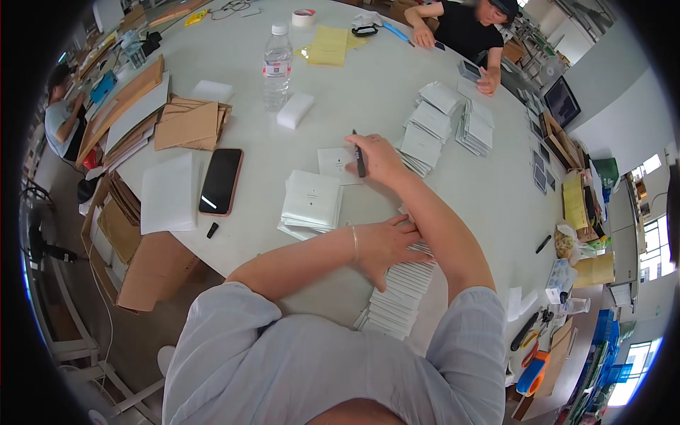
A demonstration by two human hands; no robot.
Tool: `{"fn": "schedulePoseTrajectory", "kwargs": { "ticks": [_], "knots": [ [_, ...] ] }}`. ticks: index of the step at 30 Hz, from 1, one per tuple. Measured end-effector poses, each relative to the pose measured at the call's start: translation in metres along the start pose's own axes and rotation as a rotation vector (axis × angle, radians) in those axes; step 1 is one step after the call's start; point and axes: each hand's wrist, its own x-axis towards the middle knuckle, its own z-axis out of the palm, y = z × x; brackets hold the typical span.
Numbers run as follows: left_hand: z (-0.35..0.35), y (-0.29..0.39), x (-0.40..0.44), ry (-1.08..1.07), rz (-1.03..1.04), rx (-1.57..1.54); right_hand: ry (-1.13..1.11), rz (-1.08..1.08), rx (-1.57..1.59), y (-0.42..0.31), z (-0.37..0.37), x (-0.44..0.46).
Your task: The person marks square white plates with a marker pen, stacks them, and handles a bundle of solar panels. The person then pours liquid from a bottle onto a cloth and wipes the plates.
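Note:
My right hand (380, 161) grips a black marker pen (359, 154), its fingers closed round the barrel. Beneath it lies a single white printed packet (334, 164) on the table. My left hand (389, 248) lies with fingers spread on a long row of overlapping white packets (400, 292), near my body. Left of that hand is a small stack of white packets (310, 200) with tiny dark print on top. Farther right, beyond my right forearm, stand piles of similar packets (428, 124) and another pile (476, 127).
A phone (222, 181), a small black cap (212, 230) and white sheets (168, 193) lie at left. Cardboard pieces (188, 124), a water bottle (278, 71) and a white block (295, 111) are beyond. A co-worker (471, 32) sits opposite. Scissors (545, 319) lie at right.

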Motion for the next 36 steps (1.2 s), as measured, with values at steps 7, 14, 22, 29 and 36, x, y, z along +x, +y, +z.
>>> {"fn": "schedulePoseTrajectory", "kwargs": {
  "ticks": [7, 14, 22, 29, 36],
  "knots": [
    [-0.024, 0.019, -0.023, 0.02, 0.011, -0.038, 0.025, -0.136, -0.024, 0.004, 0.008, -0.001],
    [-0.101, -0.077, -0.109, 1.342, -0.676, -0.228, -0.015, 0.465, -0.348, -0.019, -0.001, 0.007],
    [-0.13, -0.223, -0.181, 1.334, -0.945, 0.112, -0.088, 0.02, -0.131, 0.002, -0.003, -0.002],
    [-0.143, -0.248, -0.186, 1.223, -0.892, -0.04, -0.006, 0.287, -0.08, -0.012, -0.004, -0.002],
    [-0.146, -0.199, -0.183, 0.882, -0.811, 0.268, 0.335, 0.103, -0.025, -0.018, -0.041, -0.038]
  ]
}}
